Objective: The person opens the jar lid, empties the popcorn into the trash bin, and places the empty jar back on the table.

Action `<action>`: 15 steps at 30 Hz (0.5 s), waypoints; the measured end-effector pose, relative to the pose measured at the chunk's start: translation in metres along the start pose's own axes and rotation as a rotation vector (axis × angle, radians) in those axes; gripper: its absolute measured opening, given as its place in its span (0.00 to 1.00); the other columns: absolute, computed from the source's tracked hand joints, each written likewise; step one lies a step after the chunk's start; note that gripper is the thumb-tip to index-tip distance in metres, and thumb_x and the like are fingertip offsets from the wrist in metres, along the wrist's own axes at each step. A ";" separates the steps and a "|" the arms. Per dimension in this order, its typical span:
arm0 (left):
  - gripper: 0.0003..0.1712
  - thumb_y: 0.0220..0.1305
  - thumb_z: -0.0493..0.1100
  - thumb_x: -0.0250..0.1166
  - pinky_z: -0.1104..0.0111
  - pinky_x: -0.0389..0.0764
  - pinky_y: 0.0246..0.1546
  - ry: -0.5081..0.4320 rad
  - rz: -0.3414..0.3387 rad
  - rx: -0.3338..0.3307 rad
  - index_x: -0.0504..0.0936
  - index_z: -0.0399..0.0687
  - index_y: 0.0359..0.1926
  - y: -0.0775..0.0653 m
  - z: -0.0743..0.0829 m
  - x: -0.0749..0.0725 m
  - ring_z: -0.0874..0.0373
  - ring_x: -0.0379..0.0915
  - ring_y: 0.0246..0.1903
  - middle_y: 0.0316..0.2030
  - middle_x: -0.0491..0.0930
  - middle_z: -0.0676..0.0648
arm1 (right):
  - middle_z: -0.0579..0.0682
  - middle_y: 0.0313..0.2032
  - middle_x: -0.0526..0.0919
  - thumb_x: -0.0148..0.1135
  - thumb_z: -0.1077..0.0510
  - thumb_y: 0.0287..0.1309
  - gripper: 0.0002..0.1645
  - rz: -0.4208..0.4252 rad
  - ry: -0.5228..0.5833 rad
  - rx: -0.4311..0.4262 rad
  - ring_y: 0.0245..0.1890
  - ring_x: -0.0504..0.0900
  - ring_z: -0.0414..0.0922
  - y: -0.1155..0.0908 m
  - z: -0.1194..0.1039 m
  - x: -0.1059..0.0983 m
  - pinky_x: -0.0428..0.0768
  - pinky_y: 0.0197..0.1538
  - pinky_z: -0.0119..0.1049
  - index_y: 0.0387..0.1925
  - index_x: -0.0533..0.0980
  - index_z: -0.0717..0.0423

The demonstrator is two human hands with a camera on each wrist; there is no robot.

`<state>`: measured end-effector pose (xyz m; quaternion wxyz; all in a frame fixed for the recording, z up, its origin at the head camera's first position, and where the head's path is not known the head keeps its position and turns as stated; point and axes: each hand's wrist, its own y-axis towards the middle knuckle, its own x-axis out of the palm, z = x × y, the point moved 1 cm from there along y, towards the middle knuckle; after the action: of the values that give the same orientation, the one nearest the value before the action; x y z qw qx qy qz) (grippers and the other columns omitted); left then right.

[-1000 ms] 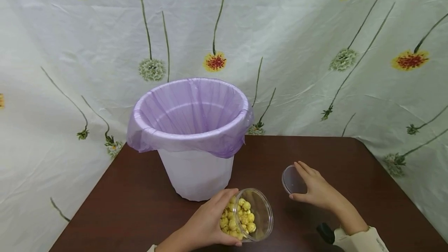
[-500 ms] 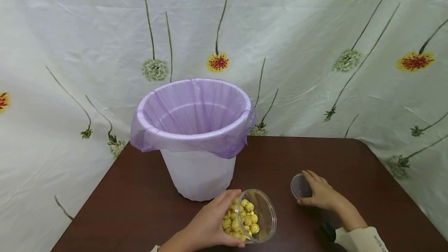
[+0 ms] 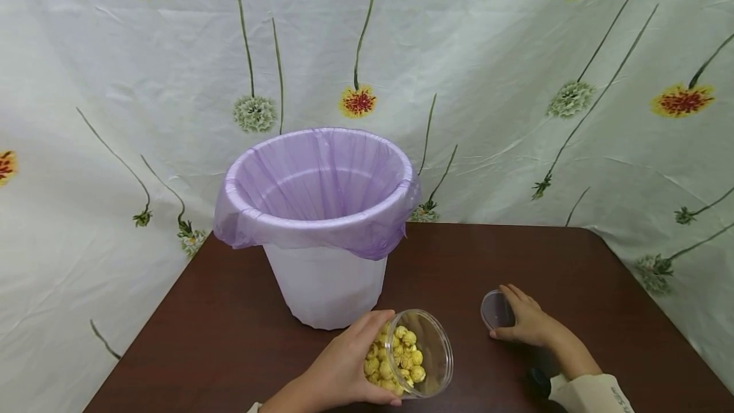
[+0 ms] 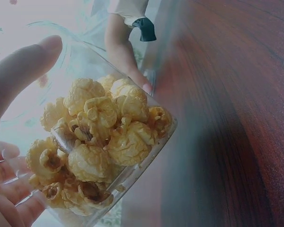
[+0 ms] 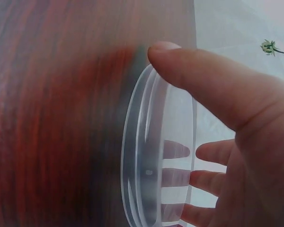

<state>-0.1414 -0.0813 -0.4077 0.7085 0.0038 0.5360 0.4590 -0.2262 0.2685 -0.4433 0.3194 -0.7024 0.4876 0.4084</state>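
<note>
My left hand (image 3: 344, 365) grips a clear plastic jar (image 3: 438, 352) that lies tilted, its uncovered mouth facing right. Yellow popcorn balls (image 3: 408, 357) fill part of it; up close in the left wrist view, the popcorn (image 4: 99, 137) looks caramel-coated and rests against the lower wall. To the right, my right hand (image 3: 530, 320) holds a clear round lid (image 3: 496, 311) by its edge. The right wrist view shows the lid (image 5: 144, 156) standing on edge, thumb at its upper rim and other fingers showing through it, close over the table.
A white bin (image 3: 329, 285) lined with a purple bag (image 3: 367, 238) stands on the table behind the jar. The dark wooden table (image 3: 550, 253) stretches back to a floral cloth (image 3: 487, 81). A black wrist strap piece (image 3: 538, 381) sits by the right sleeve.
My right hand has moved to the right and closer with the lid, slowing over the last half second. The left hand with the jar has hardly moved. The head view has shifted slightly.
</note>
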 end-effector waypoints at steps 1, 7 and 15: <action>0.60 0.30 0.64 0.74 0.61 0.72 0.48 -0.001 -0.002 -0.004 0.57 0.44 0.63 0.000 0.000 0.000 0.57 0.65 0.52 0.54 0.65 0.50 | 0.75 0.60 0.51 0.72 0.43 0.35 0.60 -0.008 0.014 0.005 0.56 0.50 0.75 0.000 0.001 0.000 0.59 0.48 0.68 0.61 0.53 0.71; 0.60 0.30 0.63 0.74 0.61 0.72 0.48 0.000 -0.001 -0.015 0.57 0.44 0.63 -0.001 0.000 -0.001 0.58 0.65 0.52 0.54 0.65 0.50 | 0.75 0.61 0.48 0.69 0.42 0.38 0.59 -0.042 0.044 -0.002 0.57 0.44 0.76 0.002 -0.001 -0.003 0.52 0.50 0.71 0.63 0.52 0.71; 0.60 0.29 0.63 0.74 0.61 0.72 0.49 0.008 0.011 -0.014 0.58 0.44 0.63 -0.002 0.000 -0.001 0.57 0.65 0.52 0.54 0.65 0.50 | 0.74 0.62 0.46 0.59 0.40 0.51 0.53 -0.016 0.014 -0.047 0.59 0.44 0.73 0.012 -0.016 -0.021 0.51 0.52 0.69 0.63 0.49 0.72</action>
<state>-0.1407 -0.0833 -0.4076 0.7040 -0.0001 0.5356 0.4665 -0.2376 0.2601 -0.4181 0.3026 -0.7166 0.4744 0.4121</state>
